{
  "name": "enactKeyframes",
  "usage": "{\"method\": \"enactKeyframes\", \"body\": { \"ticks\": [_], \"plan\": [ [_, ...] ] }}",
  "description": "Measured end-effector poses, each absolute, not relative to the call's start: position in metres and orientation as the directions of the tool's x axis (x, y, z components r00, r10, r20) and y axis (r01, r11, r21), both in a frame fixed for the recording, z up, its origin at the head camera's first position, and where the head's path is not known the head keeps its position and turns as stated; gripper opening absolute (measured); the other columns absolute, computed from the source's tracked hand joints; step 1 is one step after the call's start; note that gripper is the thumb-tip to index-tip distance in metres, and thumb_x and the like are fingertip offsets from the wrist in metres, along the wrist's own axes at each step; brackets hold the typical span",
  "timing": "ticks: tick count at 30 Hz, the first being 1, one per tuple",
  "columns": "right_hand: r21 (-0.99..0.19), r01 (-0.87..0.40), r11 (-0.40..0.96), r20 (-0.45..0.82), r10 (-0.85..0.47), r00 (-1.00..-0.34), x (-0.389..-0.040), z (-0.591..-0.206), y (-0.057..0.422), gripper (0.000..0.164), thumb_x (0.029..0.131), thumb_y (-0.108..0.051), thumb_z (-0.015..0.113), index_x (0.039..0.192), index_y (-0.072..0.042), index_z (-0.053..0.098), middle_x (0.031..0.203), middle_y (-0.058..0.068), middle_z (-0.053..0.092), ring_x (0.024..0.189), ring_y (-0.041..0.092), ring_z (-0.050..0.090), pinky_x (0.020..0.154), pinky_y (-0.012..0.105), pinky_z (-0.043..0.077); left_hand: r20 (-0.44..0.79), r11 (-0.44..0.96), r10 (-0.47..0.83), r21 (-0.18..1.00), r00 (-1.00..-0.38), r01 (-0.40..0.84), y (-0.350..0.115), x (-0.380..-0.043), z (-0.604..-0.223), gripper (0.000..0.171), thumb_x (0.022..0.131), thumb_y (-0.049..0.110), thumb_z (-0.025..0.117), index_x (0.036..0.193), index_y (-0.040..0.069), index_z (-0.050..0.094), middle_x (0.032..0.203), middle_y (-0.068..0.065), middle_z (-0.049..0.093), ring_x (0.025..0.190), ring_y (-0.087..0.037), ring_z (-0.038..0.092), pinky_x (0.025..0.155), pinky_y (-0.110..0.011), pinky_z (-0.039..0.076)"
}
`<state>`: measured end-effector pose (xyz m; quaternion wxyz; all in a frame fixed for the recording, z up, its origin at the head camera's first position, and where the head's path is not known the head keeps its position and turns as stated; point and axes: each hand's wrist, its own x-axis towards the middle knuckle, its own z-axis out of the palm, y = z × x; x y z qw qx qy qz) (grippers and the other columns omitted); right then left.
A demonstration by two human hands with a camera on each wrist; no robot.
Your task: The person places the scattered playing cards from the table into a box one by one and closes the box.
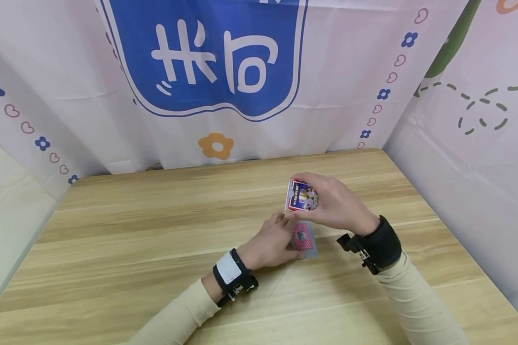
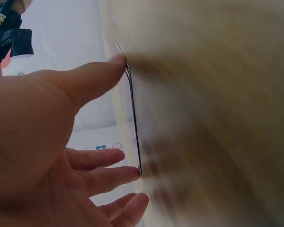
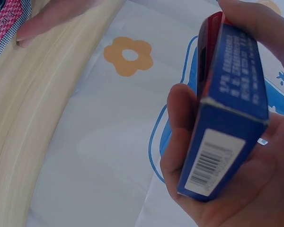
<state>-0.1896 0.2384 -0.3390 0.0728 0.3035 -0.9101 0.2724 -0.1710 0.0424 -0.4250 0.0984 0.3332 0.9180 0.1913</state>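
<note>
My right hand grips a blue playing-card box by its sides, raised above the table. In the right wrist view, the card box shows a barcode on its end and a red part along its far side. Lower and to the left, my left hand holds a few playing cards, red-patterned backs up, at the tabletop. The left wrist view has the playing cards edge-on, thumb at one edge and a fingertip at the opposite one. Whether they lie fully on the wood cannot be told.
The wood-grain table spreads out around both hands. A white printed curtain with a blue emblem hangs behind its far edge, and another printed sheet stands along the right side. Both wrists wear black camera straps.
</note>
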Motion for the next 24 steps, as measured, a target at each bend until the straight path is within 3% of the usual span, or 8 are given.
{"method": "enactKeyframes", "body": {
  "ticks": [7, 14, 24],
  "plan": [
    [-0.456, -0.589, 0.668, 0.277, -0.522, -0.807, -0.1896, -0.3386, 0.2369, 0.074, 0.081, -0.035, 0.092, 0.142, -0.006, 0.06, 0.122, 0.01, 0.074, 0.097, 0.019, 0.071, 0.085, 0.039, 0.062, -0.028, 0.694, 0.654, 0.418, -0.756, 0.586, 0.0413, -0.1712, -0.4236, 0.099, 0.087, 0.038, 0.087, 0.163, 0.014, 0.027, 0.148, -0.014, 0.057, 0.132, -0.032, 0.045, 0.113, -0.047, 0.04],
    [-0.46, -0.569, 0.682, 0.253, -0.514, -0.82, -0.1884, -0.341, 0.2357, 0.077, 0.079, -0.035, 0.093, 0.143, -0.007, 0.059, 0.123, 0.01, 0.074, 0.098, 0.019, 0.07, 0.086, 0.04, 0.062, -0.157, 0.752, 0.595, 0.456, -0.788, 0.476, 0.0441, -0.1711, -0.422, 0.095, 0.079, 0.043, 0.092, 0.152, 0.004, 0.045, 0.13, -0.013, 0.056, 0.121, -0.027, 0.041, 0.105, -0.039, 0.043],
    [-0.43, -0.579, 0.693, 0.262, -0.519, -0.814, -0.1886, -0.3412, 0.2345, 0.077, 0.079, -0.038, 0.093, 0.141, -0.007, 0.06, 0.121, 0.009, 0.074, 0.098, 0.019, 0.071, 0.086, 0.04, 0.061, -0.183, 0.793, 0.549, 0.423, -0.815, 0.439, 0.0425, -0.1749, -0.4214, 0.102, 0.071, 0.051, 0.095, 0.15, 0.006, 0.049, 0.112, -0.005, 0.052, 0.108, -0.023, 0.04, 0.094, -0.035, 0.039]
  ]
}}
